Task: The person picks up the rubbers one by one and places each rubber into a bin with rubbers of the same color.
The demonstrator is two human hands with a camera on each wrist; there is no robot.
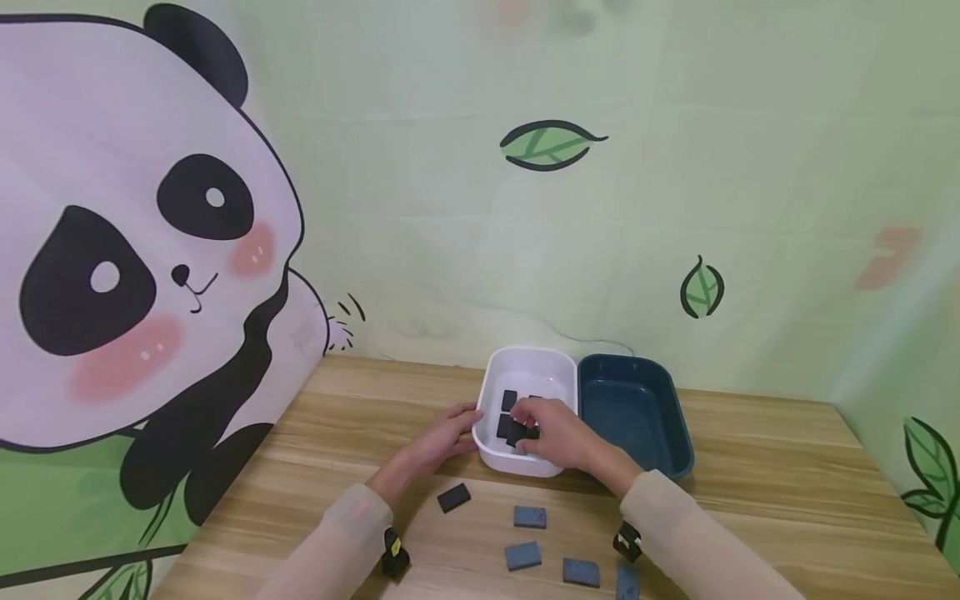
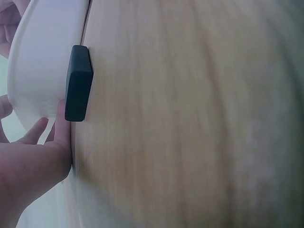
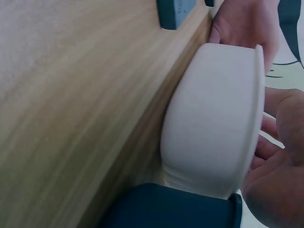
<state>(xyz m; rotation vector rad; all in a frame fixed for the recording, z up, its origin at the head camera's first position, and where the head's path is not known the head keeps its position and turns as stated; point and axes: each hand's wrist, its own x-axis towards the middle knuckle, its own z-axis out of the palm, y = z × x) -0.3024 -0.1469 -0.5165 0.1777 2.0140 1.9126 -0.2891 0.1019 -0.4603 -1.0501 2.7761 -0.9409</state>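
Note:
A white box (image 1: 527,367) stands upright on the table with several small black rectangular tiles (image 1: 509,401) inside. My left hand (image 1: 442,437) holds its left side, thumb at the rim and fingers low along the outer wall. Over the inside of the box, my right hand (image 1: 558,433) pinches a black tile (image 1: 516,432) between thumb and fingers. In the right wrist view, the white wall (image 3: 213,114) hides the right fingertips and the tile. Another black tile (image 2: 79,85) lies on the table beside the left hand.
A dark blue box (image 1: 626,400) touches the white one on its right. In front, several blue-grey tiles (image 1: 530,517) lie scattered on the wooden table (image 1: 787,492). The patterned cloth wall (image 1: 420,250) rises right behind the boxes.

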